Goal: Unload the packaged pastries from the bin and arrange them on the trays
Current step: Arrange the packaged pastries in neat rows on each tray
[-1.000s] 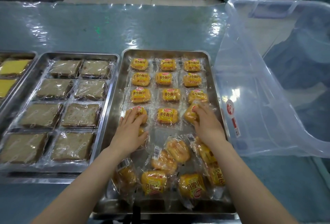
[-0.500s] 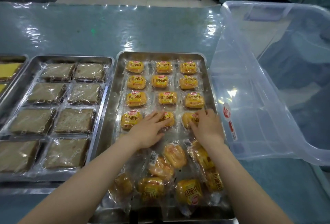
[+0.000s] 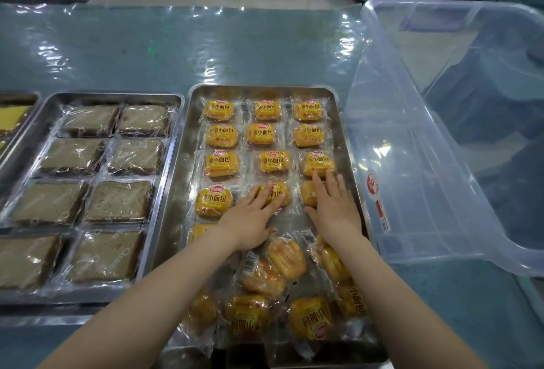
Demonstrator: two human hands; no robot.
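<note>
Tray (image 3: 191,145): brushed metal, dull sheen. Small bread packets (image 3: 220,164): glossy clear film, yellow printed panels. Brown cake slices (image 3: 117,202): matt crumb under shiny crinkled wrap. Bin (image 3: 412,139): translucent smooth plastic. Table cover (image 3: 147,50): clear glossy sheet, wrinkled, over teal surface.

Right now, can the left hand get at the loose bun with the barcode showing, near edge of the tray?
Probably yes: the left hand lies flat just beyond that barcode bun, with nothing lying over it.

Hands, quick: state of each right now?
Left hand: open, fingers flat on a bun pack.
Right hand: open, fingers flat on another pack.
</note>
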